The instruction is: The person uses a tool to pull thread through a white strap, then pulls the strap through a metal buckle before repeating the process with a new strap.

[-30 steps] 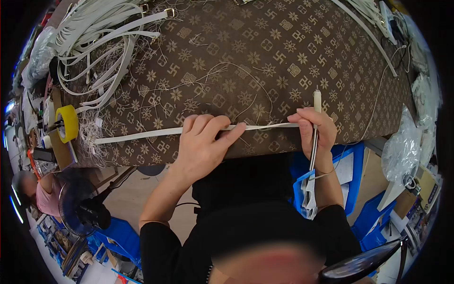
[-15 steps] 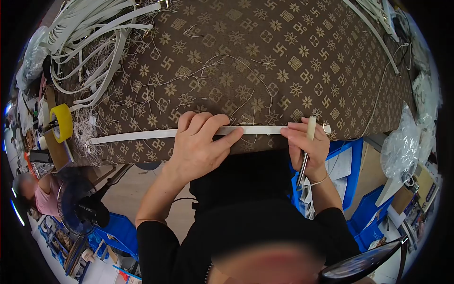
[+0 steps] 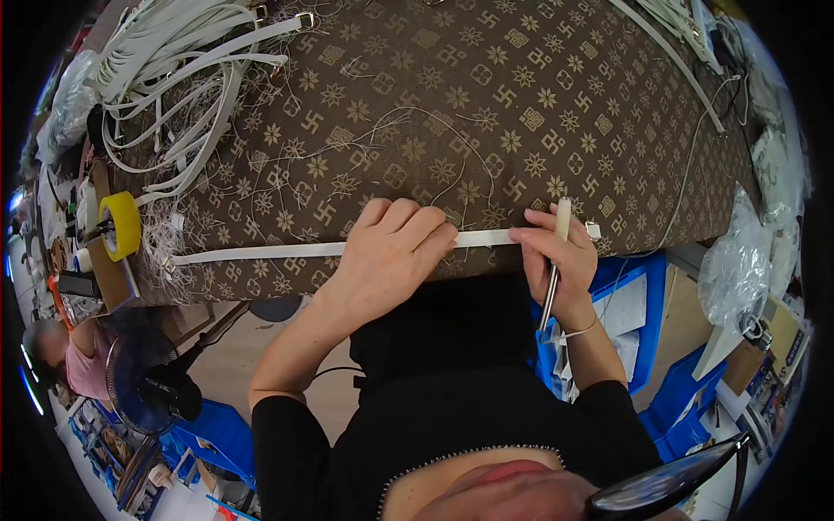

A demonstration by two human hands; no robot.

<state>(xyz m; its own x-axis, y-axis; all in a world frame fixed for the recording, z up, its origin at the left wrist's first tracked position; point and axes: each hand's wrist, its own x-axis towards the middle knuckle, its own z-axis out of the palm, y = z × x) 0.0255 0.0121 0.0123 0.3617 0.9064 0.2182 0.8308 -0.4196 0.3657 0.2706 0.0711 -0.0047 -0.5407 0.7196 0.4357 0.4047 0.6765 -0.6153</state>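
A narrow white belt lies along the near edge of the patterned cloth. My left hand is closed over its middle, with thumb and fingers together on the strip. To the right, the fingertips of my right hand pinch the belt. A slim tool with a pale handle and a metal shaft is held in that same hand, its shaft pointing down toward me. Just beyond the right fingers, a pale squared end piece shows. Loose pale threads lie on the cloth above the belt.
A heap of white belts with buckles fills the far left. Yellow tape stands at the left edge near tangled threads. Below are a fan and blue bins. Another person is at lower left.
My left hand has shifted right along the belt, its thumb drawing in toward the fingers. My right hand stays near the belt, still with the tool.
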